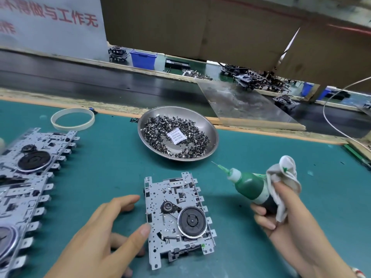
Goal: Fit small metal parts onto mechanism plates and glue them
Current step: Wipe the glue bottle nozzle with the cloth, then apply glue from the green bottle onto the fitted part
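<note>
The right hand [289, 213] is wrapped around a small green glue bottle with a thin needle tip [251, 185], and it holds a grey rag [285, 177] against the bottle too. The needle points up and to the left, toward the bowl, and is up off the plate. The left hand [104, 231] is loose and holds nothing. Its thumb tip touches the left edge of the flat silver metal mechanism plate with a round black wheel [178, 219], and its first finger lies flat just beside that edge.

The plate lies on the green table mat [112, 161], right between the two hands. There is a tiny green dot near its lower right corner, which looks like glue.

Behind the plate sits a round shiny metal bowl [177, 133] full of small dark metal parts [160, 131], with a little white paper packet [176, 135] on top. More silver plates [30, 177] lie in a row on the left, and a pale ring of tape [72, 119] lies near the far edge.

I think the step now is gluing a part on this plate. To do it well, the left hand should press the plate so it cannot slide. The needle should come down slowly to the right spot and give one small drop. Too hard a squeeze could make a mess, so the rag is handy
</note>
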The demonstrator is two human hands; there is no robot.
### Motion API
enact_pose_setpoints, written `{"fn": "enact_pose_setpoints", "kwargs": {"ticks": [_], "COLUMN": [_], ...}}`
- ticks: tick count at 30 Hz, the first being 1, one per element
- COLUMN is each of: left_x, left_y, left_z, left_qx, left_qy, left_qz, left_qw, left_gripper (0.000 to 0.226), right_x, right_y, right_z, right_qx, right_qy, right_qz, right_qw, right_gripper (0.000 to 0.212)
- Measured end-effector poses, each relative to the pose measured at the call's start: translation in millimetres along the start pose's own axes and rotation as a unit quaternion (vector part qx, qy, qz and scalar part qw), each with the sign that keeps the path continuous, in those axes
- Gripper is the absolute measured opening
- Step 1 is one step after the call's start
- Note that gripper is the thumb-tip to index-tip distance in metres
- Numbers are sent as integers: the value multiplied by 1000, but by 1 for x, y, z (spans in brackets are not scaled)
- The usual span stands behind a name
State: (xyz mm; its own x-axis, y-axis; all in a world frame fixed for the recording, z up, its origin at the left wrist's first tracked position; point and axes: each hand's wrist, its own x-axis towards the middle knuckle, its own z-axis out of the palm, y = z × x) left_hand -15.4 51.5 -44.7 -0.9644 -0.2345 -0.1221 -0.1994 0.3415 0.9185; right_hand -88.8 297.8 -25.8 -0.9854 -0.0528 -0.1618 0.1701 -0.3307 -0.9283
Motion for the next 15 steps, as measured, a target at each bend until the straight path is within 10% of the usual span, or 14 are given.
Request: {"fn": "enact_pose_setpoints", "kwargs": {"ticks": [15], "left_x": [2], "left_y": [0], "left_z": [23], "left_qx": [-206], "left_qy": [-6], "left_qz": [-76], "left_qw": [976], "left_gripper": [47], "right_x": [-3], "right_y": [-4], "right_z": [5], "right_qx": [-48], "right_qy": [11], "right_qz": [-39], "right_qw": [998], "right_gripper": [9]}}
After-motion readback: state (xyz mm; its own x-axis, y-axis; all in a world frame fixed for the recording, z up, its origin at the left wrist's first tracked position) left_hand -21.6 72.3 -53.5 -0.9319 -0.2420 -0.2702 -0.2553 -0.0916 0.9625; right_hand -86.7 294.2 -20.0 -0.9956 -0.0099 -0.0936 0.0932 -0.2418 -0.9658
